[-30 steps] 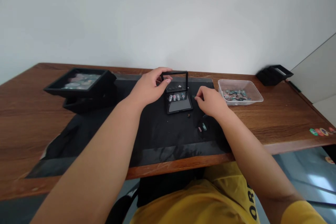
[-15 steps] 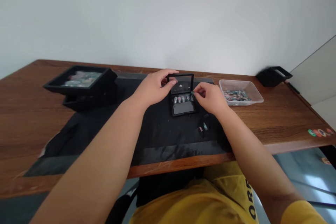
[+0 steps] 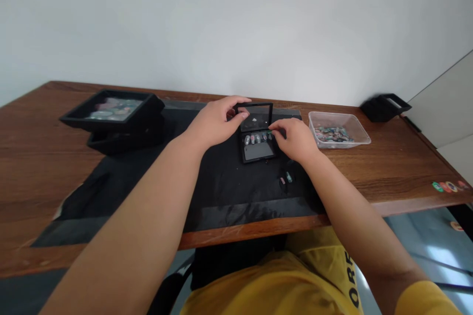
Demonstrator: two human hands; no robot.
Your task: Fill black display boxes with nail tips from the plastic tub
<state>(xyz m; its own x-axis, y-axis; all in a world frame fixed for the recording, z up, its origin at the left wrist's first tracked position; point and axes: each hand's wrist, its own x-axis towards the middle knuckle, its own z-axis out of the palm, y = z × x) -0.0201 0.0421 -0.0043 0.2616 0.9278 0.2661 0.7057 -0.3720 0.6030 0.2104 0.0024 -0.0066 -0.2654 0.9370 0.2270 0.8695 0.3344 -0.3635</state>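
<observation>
A small black case (image 3: 259,151) lies open on the black mat (image 3: 229,187), its clear-windowed lid (image 3: 255,117) raised. Several shiny nail-shaped pieces (image 3: 257,139) sit in a row inside the case. My left hand (image 3: 220,120) grips the lid's left edge between thumb and fingers. At the case's right end, my right hand (image 3: 294,138) pinches a small green piece (image 3: 270,131) near the end of the row. Nearer me on the mat lie a teal piece (image 3: 288,177) and a small pink piece (image 3: 283,180).
Stacked black frame-like trays (image 3: 127,130) with shiny pieces stand at the left. Right of my right hand is a clear plastic box (image 3: 339,143) holding many pieces. Another black container (image 3: 385,107) stands at the back right, and round stickers (image 3: 451,186) mark the right edge.
My right hand has shifted slightly left, its fingertips now over the case's right end. My left hand stays at the lid.
</observation>
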